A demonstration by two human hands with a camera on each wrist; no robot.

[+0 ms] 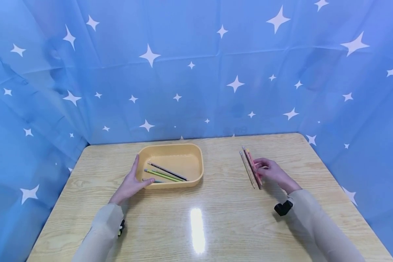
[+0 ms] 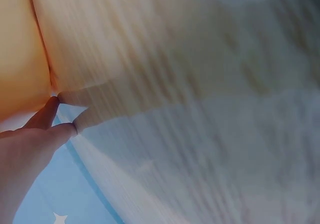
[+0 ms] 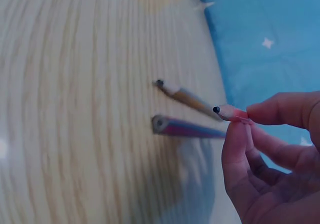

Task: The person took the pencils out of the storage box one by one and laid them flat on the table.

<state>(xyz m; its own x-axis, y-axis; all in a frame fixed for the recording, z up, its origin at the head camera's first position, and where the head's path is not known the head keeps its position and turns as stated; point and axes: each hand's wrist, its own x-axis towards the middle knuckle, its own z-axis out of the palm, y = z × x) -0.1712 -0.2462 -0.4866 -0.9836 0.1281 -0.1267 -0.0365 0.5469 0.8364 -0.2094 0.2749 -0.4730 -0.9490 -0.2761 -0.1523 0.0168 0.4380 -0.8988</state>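
Note:
My left hand [image 1: 131, 185] rests on the near left corner of a yellow tray [image 1: 196, 160]. Its fingers lie straight along the outside and the thumb reaches over the front rim. Inside the tray are several pencils, among them a dark one [image 1: 167, 170] and a yellow-green one [image 1: 162, 175]. Farther right, my right hand [image 1: 273, 173] pinches a pink pencil [image 3: 235, 114] between thumb and fingers, its sharpened tip sticking out. Beside it on the table lie a gold-coloured pencil [image 1: 247, 169] and a dark reddish pencil [image 3: 190, 129].
The light wood table [image 1: 170, 225] carries a bright glare patch in front. Blue cloth [image 1: 196, 91] with white stars hangs behind the table and along both sides. The tray and the loose pencils stand apart near the far edge.

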